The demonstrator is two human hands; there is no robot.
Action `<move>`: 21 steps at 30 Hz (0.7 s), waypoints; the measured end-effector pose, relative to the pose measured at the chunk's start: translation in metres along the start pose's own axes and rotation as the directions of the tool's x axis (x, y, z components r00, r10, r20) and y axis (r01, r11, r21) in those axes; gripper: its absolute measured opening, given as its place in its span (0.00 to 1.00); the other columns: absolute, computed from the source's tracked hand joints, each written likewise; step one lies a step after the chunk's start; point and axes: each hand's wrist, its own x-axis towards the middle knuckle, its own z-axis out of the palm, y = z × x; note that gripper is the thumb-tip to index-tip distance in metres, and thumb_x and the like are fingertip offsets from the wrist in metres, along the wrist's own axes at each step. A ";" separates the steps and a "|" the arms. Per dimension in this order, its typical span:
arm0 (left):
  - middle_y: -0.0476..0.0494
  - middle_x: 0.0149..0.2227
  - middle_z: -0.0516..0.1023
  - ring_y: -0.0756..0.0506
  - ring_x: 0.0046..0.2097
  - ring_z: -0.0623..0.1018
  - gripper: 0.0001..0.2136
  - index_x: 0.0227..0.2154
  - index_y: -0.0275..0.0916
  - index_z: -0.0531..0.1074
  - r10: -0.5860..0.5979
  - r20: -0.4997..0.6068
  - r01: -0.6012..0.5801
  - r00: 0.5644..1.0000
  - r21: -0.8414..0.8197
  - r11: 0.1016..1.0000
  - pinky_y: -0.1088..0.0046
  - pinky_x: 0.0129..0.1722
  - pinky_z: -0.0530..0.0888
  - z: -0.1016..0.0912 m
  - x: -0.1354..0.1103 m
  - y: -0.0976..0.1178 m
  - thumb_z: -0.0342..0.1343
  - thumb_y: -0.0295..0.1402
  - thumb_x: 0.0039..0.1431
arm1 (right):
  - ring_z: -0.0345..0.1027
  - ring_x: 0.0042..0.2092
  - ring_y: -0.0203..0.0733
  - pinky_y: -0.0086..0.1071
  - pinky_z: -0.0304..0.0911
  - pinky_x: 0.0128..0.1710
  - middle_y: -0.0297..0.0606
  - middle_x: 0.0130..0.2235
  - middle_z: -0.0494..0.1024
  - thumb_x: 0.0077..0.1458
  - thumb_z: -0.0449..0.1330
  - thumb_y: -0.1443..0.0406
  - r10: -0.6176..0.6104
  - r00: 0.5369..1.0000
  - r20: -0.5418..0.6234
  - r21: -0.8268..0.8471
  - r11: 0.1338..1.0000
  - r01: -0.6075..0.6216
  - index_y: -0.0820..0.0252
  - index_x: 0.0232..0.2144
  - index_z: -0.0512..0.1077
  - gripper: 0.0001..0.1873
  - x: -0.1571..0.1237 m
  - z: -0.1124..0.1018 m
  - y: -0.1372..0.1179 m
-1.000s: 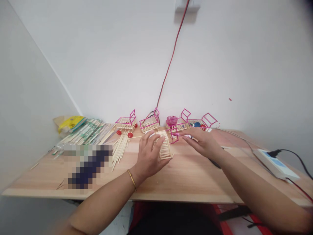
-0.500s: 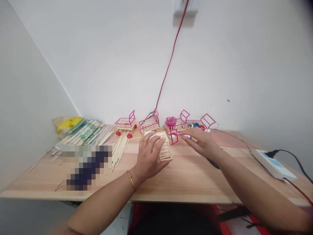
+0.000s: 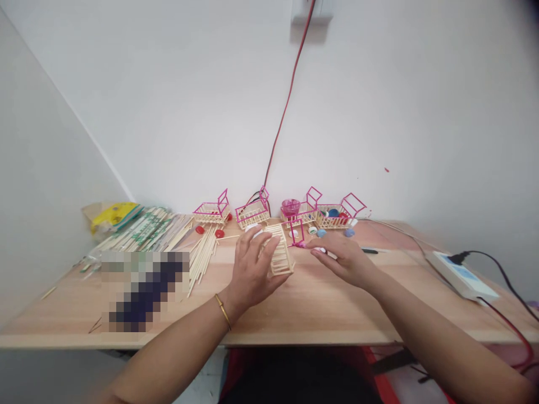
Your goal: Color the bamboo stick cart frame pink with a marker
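My left hand (image 3: pixel 255 261) is closed around a small cart-shaped basket (image 3: pixel 278 251) built of pale wooden sticks, tilted on its side. At the basket's right end stands a pink stick frame (image 3: pixel 297 229). In my right hand (image 3: pixel 343 258) is a slim brush-like tool (image 3: pixel 300 244) with a pink-smeared tip; its exact kind is partly hidden by the fingers. That tip touches or nearly touches the lower edge of the pink frame. Behind the hands, a cup of pink paint (image 3: pixel 291 207) rests in another stick cart (image 3: pixel 305 216) with pink edges.
Other stick carts (image 3: pixel 211 211) line the wall, one (image 3: pixel 336 219) holding coloured caps. Loose sticks (image 3: pixel 204 255), packed sticks (image 3: pixel 145 230) and a yellow bag (image 3: pixel 115 216) lie left. Red caps (image 3: pixel 219 233) are nearby. A power strip (image 3: pixel 461 276) with cords lies right.
My right hand has moved down slightly, taking the pink tip from the upper part of the frame to its lower edge. My left hand keeps hold of the basket.
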 end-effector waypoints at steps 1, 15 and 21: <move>0.30 0.52 0.72 0.30 0.61 0.66 0.31 0.56 0.35 0.64 0.002 -0.001 -0.002 1.000 0.000 1.000 0.46 0.60 0.66 0.000 0.000 0.000 0.64 0.44 0.53 | 0.75 0.37 0.41 0.34 0.66 0.37 0.38 0.36 0.83 0.65 0.55 0.65 0.000 1.000 -0.006 -0.001 1.000 0.000 0.56 0.44 0.74 0.09 0.001 -0.001 0.000; 0.31 0.52 0.72 0.31 0.61 0.66 0.32 0.57 0.37 0.63 0.002 0.002 -0.002 1.000 -0.022 1.000 0.46 0.59 0.66 0.000 0.000 0.000 0.65 0.44 0.52 | 0.75 0.34 0.41 0.34 0.67 0.35 0.37 0.33 0.82 0.64 0.56 0.66 0.018 0.997 -0.075 0.008 1.000 -0.018 0.56 0.42 0.75 0.08 0.003 -0.010 0.003; 0.31 0.52 0.72 0.31 0.61 0.66 0.33 0.57 0.36 0.63 0.025 -0.001 -0.025 1.000 -0.038 0.999 0.45 0.60 0.66 0.001 0.000 0.000 0.66 0.44 0.52 | 0.78 0.39 0.41 0.34 0.70 0.38 0.39 0.38 0.83 0.63 0.58 0.68 0.040 0.985 -0.167 0.054 0.998 -0.032 0.56 0.43 0.74 0.08 0.011 -0.012 0.004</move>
